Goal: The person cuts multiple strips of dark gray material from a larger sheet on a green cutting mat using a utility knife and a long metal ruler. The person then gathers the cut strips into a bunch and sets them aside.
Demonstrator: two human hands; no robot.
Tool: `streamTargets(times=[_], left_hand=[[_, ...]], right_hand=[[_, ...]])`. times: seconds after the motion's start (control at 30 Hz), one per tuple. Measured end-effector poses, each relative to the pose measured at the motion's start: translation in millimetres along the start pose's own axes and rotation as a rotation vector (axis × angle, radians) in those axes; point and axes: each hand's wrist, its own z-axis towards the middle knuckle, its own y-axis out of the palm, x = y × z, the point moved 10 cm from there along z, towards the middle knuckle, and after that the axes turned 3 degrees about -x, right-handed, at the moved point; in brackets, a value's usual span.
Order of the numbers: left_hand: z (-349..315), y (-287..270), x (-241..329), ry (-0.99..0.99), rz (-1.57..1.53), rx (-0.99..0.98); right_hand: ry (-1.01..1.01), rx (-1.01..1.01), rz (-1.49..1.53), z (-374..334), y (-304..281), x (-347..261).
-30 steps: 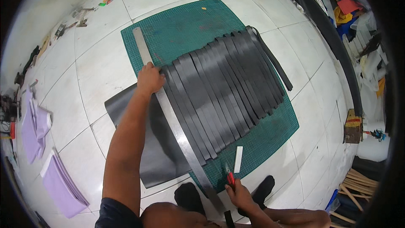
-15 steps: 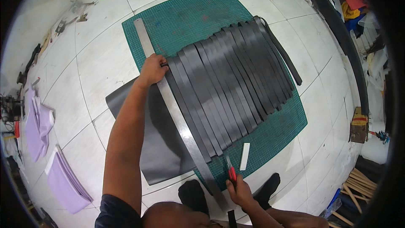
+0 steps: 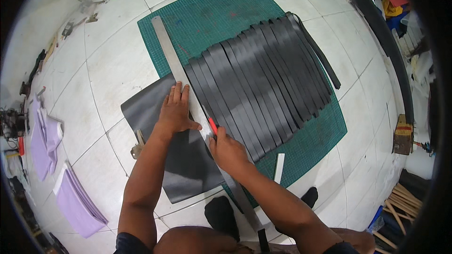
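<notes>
A long metal ruler (image 3: 165,42) lies slantwise across a black leather-like sheet (image 3: 188,174) and a green cutting mat (image 3: 207,23). My left hand (image 3: 176,110) presses on the ruler with its fingers stretched out flat. Close to its thumb, my right hand (image 3: 228,148) grips a red-handled cutter (image 3: 213,125) at the ruler's right edge; the blade is hidden. Many black strips (image 3: 249,80) lie side by side to the right of the ruler, some overlapping.
A white bar (image 3: 279,168) rests near the mat's lower edge. My feet in black socks (image 3: 220,216) are close by. Folded lilac cloth (image 3: 77,202) lies on the tiles at left. Wooden sticks (image 3: 404,202) and a long black roll (image 3: 398,73) are at right.
My left hand has slid down the ruler and flattened on it. My right hand has brought the cutter up from the ruler's lower end to beside my left hand.
</notes>
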Motion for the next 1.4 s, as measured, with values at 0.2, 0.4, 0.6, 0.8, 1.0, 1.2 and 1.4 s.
streamTargets(times=[0.2, 0.4, 0.6, 0.8, 1.0, 1.2, 1.4], left_hand=[[-1, 2, -6, 0.006, -0.028, 0.032], [1, -4, 5, 0.022, 0.056, -0.010], [0, 0, -2, 0.001, 0.036, -0.027], [1, -5, 3, 0.007, 0.012, -0.025], [3, -8, 10, 0.012, 0.037, -0.070], [45, -62, -35, 0.023, -0.218, 0.449], [106, -52, -45, -0.036, -0.108, 0.289]], right_hand=[[0.039, -0.044, -0.027, 1, 12, 1], [0.070, -0.112, -0.021, 1, 8, 1], [0.139, -0.202, -0.001, -80, 30, 42], [0.464, -0.505, -0.045, -212, 55, 109], [0.422, -0.398, 0.004, -236, 27, 107], [0.363, -0.212, 0.149, -217, 22, 127], [0.397, -0.248, 0.155, -230, 43, 153]])
